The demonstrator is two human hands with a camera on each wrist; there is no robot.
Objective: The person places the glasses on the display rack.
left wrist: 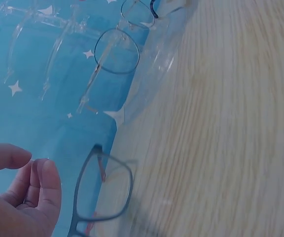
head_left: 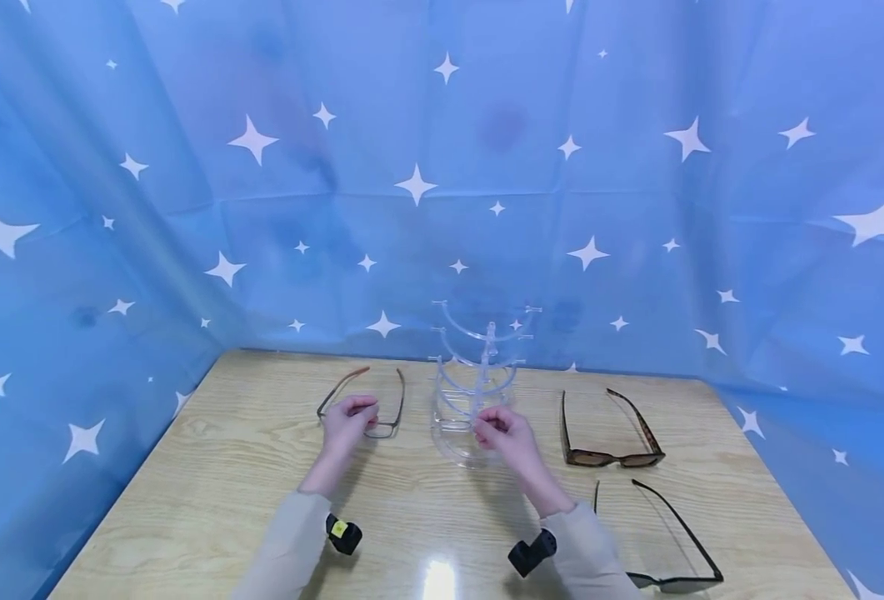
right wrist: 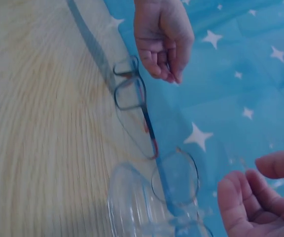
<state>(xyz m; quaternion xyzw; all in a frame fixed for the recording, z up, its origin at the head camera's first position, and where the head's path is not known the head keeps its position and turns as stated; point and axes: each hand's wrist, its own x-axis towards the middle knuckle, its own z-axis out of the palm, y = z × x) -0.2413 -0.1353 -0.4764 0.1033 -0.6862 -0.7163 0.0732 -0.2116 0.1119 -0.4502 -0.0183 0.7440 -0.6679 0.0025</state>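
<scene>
Near the table's back, a clear display stand [head_left: 481,392] with several curved tiers stands upright. Thin round wire-rimmed glasses [left wrist: 138,58] are at its lowest part. Beside the stand's front is my right hand [head_left: 503,432], its thumb and fingertips loosely bent; nothing shows between them in the right wrist view. Dark rectangular eyeglasses [head_left: 382,431] with reddish temple tips lie to the left of the stand, temples unfolded toward the back. My left hand [head_left: 347,421] hovers over these glasses, partly covering them in the head view. Its fingers are loosely bent and hold nothing.
Tortoiseshell sunglasses [head_left: 595,458] lie unfolded right of the stand. Black sunglasses [head_left: 681,585] lie closer to the front right, partly behind my right sleeve [head_left: 587,546]. A blue star-patterned curtain [head_left: 367,217] hangs around the back and sides of the wooden table [head_left: 209,467].
</scene>
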